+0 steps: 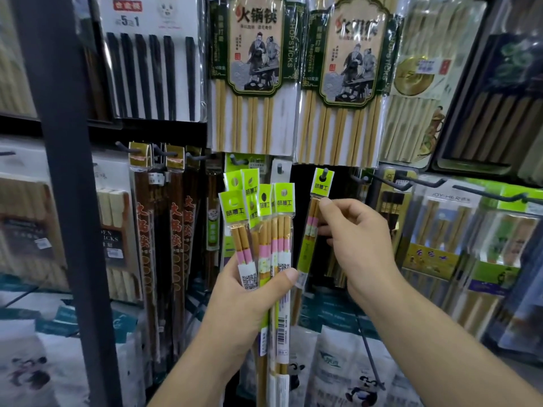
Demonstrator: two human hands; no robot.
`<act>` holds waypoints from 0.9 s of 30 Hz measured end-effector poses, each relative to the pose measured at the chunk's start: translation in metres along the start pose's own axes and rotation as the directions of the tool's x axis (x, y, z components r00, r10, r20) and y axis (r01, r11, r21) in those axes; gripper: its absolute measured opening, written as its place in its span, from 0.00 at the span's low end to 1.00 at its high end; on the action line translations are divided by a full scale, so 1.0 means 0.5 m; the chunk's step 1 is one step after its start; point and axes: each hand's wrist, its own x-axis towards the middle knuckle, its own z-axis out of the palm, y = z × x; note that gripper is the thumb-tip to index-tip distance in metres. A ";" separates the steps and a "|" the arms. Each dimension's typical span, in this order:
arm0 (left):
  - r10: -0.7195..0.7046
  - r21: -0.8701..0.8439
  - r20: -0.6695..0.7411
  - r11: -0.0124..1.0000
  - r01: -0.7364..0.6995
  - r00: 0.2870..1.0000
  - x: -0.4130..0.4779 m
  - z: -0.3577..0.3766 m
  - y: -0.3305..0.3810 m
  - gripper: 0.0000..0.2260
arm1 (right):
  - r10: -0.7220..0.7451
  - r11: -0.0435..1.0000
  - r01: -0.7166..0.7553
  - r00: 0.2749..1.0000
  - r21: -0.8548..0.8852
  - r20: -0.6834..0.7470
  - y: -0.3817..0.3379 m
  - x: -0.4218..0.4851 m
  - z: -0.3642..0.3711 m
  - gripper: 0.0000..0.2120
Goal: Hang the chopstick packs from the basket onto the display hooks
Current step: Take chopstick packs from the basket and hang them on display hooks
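We are in the middle of the hanging step. Our right hand (355, 230) pinches a single chopstick pack (311, 230) just below its green header, thumb and forefinger closed on the top of the sleeve. The header's punched hole sits over the tip of a display hook (325, 172), so the pack looks threaded but, as we judge it, only onto the hook's front end. Our left hand (252, 292) is wrapped around a fanned bundle of matching packs (264, 218), thumb across their barcode labels and headers pointing up, just left of the hook. The basket is not in view. Above hang large hot-pot chopstick packs (252, 69), and to the right another hook (390, 180) juts out. The next move probably calls for pushing the header back along the hook until the pack hangs free, then loosening the pinch. After that the right hand would need to draw one pack from the bundle by its header and line the hole up with the hook tip. Several packs remain in the left hand, so the task seems far from finished.
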 end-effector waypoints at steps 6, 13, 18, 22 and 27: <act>0.028 0.059 0.038 0.998 -0.030 0.999 -0.002 0.000 -0.003 0.19 | 0.003 1.000 -0.005 0.995 0.028 0.095 0.006 -0.045 0.001 0.12; 0.058 0.050 0.044 0.997 -0.060 0.997 -0.005 0.008 0.000 0.18 | -0.074 0.997 0.068 0.976 0.034 0.206 -0.018 -0.053 0.011 0.07; -0.021 -0.047 0.043 0.999 0.023 0.999 -0.006 0.009 -0.004 0.11 | -0.076 0.997 0.070 0.972 0.034 0.222 -0.019 -0.051 0.004 0.05; -0.052 -0.093 0.002 0.994 0.052 0.999 -0.006 0.006 -0.009 0.12 | -0.032 0.998 0.019 0.980 0.067 0.196 -0.017 -0.049 0.005 0.05; -0.049 -0.067 -0.040 0.997 0.046 0.998 -0.006 -0.004 -0.004 0.15 | -0.039 0.990 0.021 0.990 0.138 0.133 -0.034 -0.029 -0.004 0.10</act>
